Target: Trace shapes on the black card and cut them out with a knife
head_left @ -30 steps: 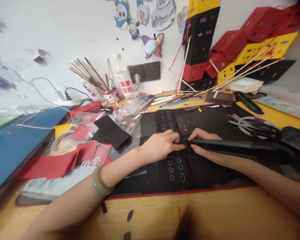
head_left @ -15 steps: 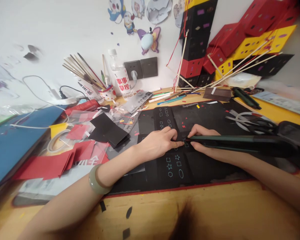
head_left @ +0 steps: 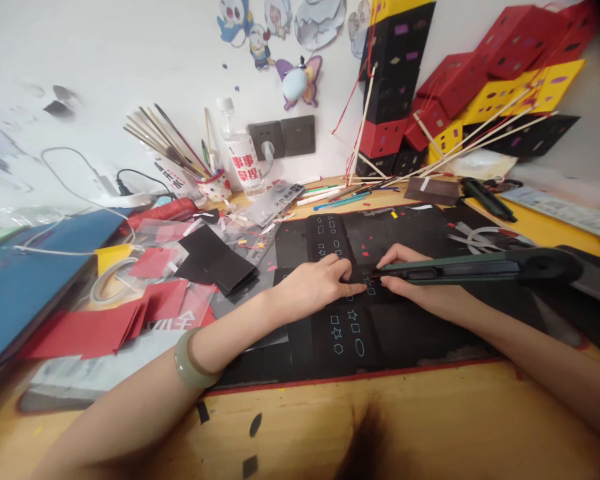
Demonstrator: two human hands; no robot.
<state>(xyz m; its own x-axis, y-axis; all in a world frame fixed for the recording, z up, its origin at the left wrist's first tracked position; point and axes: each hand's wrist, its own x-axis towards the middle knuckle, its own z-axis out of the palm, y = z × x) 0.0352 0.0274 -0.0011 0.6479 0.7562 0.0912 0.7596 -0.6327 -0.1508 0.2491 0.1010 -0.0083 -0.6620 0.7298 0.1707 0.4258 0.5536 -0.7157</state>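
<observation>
Black paper (head_left: 346,337) with pale blue outlines of stars, squares, hexagons and ovals lies in front of me on a black mat (head_left: 410,347) with a red edge. My left hand (head_left: 313,288) rests on the paper, index finger stretched out beside a drawn square, the other fingers bent; it grips nothing. In my right hand (head_left: 430,297) is a dark green utility knife (head_left: 485,269), pinched close to its front end. Its tip is at the outlines just beyond my left fingertip; whether the blade touches the paper I cannot tell.
Red paper pieces (head_left: 87,330), folded black card (head_left: 215,260) and a tape roll (head_left: 107,283) lie left. Pens (head_left: 325,193) and a water bottle (head_left: 240,153) stand behind. Scissors (head_left: 510,240) lie right, below stacked red, yellow and black boxes (head_left: 450,93).
The knife's rear end has risen and the knife has rolled, so its side with the slot now shows. My left hand stays in place on the paper.
</observation>
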